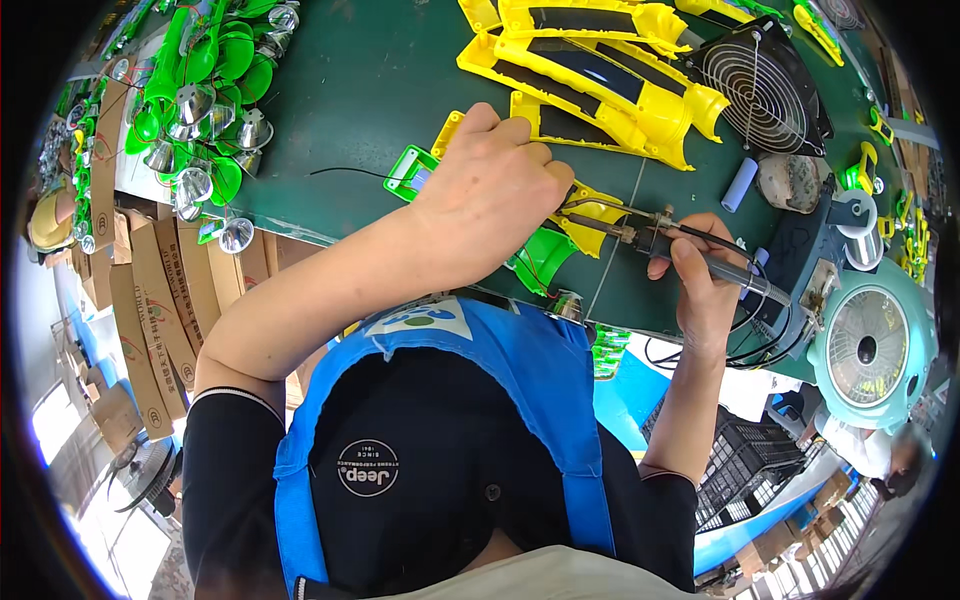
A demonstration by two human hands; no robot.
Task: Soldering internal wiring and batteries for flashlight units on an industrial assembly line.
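My right hand [703, 270] grips a soldering iron [715, 266] by its dark handle, with a thin metal guide tube along its front. The iron's tip end reaches left, close to the fingers of my left hand [495, 190]. That left hand is curled, back upward, over a green and yellow flashlight housing; its fingertips and what they pinch are hidden. A green housing end [408, 172] with a black wire shows at its left. By its right side lie a yellow shell piece [592, 222] and a green lamp head [541, 260] with thin wires. A silver reflector [568, 306] sits at the table edge.
Several yellow shells with dark panels [600, 75] lie at the back beside a black fan with a wire guard [755, 88]. Green flashlights with reflectors [205, 110] are piled left. A blue cylindrical cell [739, 185], a stone-like block [790, 183] and a teal fan [866, 345] stand right.
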